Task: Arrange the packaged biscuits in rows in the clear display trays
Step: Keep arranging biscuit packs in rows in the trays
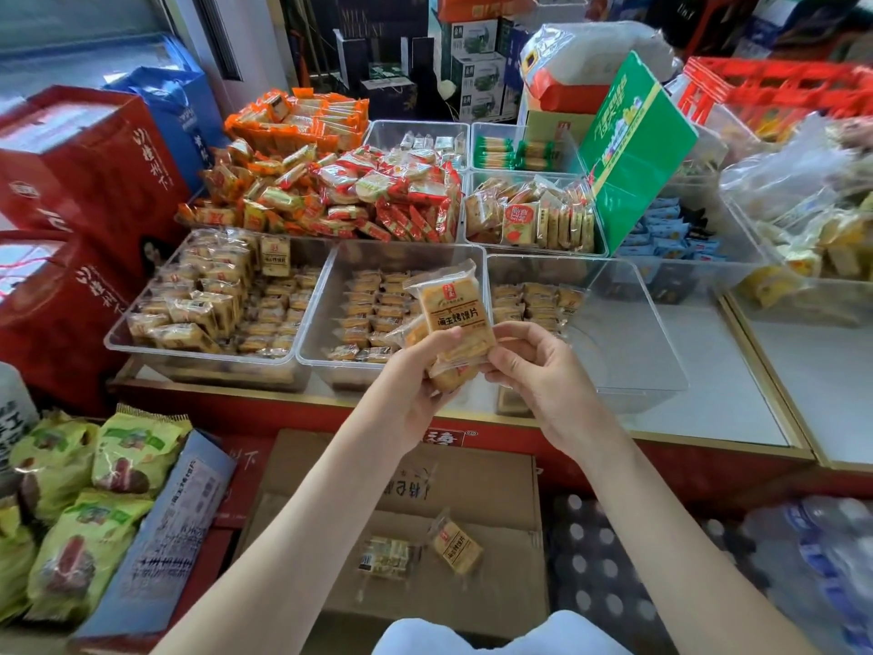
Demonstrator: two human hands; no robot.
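Bench (708, 413) across mid frame bears clear display trays (628, 342) holding rowed biscuits (368, 319). At centre frame, over the middle tray (317, 323), left hand (415, 378) and right hand (543, 371) hold one biscuit packet (456, 314), fingers (517, 332) of both clamped on its lower edge.

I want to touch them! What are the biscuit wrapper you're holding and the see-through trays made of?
The biscuit packet looks like thin glossy plastic film: shiny, crinkly, with crimped ends. The trays seem hard clear plastic: smooth stiff walls you can see through.
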